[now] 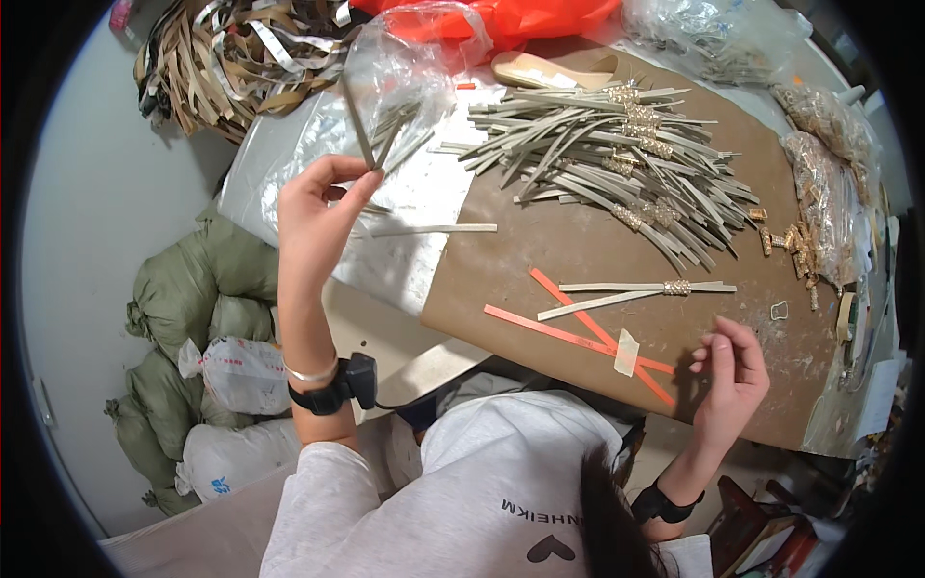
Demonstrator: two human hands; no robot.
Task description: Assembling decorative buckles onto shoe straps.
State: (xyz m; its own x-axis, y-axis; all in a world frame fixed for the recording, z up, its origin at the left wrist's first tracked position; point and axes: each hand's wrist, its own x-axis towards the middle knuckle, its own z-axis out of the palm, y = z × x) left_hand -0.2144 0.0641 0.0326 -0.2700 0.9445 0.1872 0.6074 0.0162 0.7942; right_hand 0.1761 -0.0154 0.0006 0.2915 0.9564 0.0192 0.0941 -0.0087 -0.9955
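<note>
The left hand is raised over the left edge of the worktable, thumb and fingertips pinched on a few thin grey-green strips that stand up from the grip and fan apart; behind them lies a clear plastic bag with more strips inside. The right hand hovers at the near edge of the table, fingers loosely curled and half open, holding nothing that can be seen; just left of it two orange strips cross, with a bit of pale tape over them. Beyond those, two grey strips joined by a small gold clasp lie flat; a big loose pile of such strips covers the far middle of the table; bags of gold clasps line the right edge.
</note>
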